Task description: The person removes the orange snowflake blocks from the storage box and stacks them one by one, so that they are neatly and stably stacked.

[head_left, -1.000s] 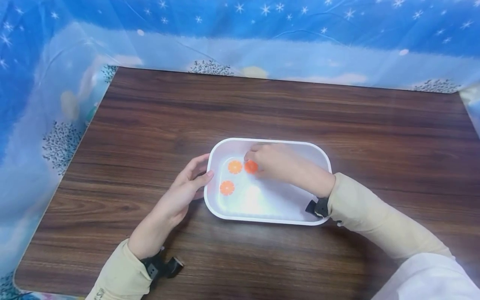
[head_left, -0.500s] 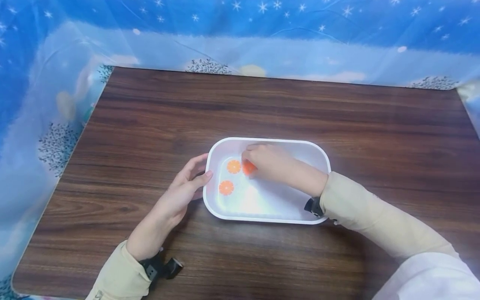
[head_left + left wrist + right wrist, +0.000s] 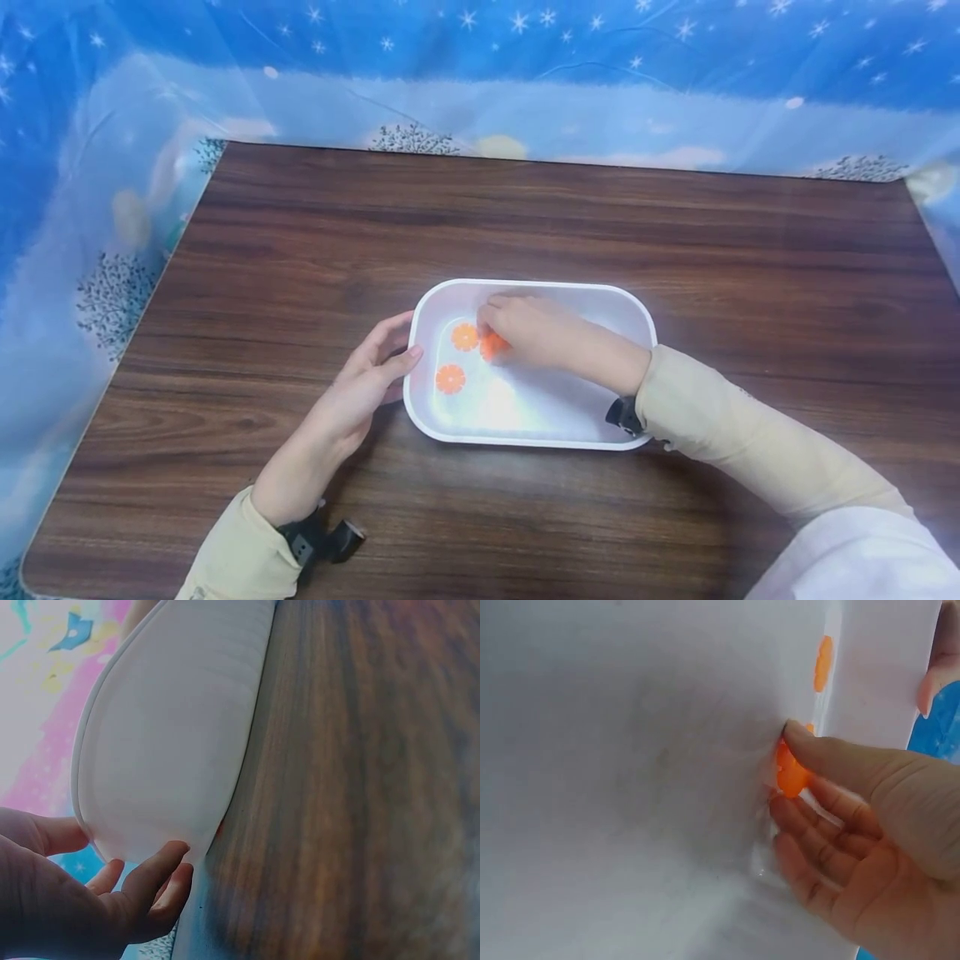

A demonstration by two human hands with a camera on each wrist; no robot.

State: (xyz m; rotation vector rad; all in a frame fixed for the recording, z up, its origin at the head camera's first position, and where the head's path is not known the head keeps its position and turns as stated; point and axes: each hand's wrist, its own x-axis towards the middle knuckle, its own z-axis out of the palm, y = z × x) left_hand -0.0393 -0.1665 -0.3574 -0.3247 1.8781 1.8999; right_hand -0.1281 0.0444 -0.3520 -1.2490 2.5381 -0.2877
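A white rectangular basin [image 3: 525, 444] with rounded corners stands on the table, two flat orange-slice-shaped pieces lying on its floor at the left: an upper piece [image 3: 465, 337] and a lower piece [image 3: 450, 379]. At the left end my left hand [image 3: 367, 379] holds the basin, thumb over the rim and fingers against the outer wall. Inside, my right hand [image 3: 525, 327] pinches a third, deeper orange slice piece [image 3: 791, 771] between thumb and fingers, close to the basin floor. That piece is partly covered by the hand in the head view and sits beside the upper piece.
The dark wood-grain table [image 3: 300, 225] extends on all sides of the basin. A blue snowflake-patterned cloth [image 3: 465, 75] hangs along its back and left edges. Black camera straps [image 3: 311, 537] sit on both wrists.
My right hand has shifted the third slice piece slightly left and toward the basin's front, and covers it differently. The left hand keeps its hold on the basin.
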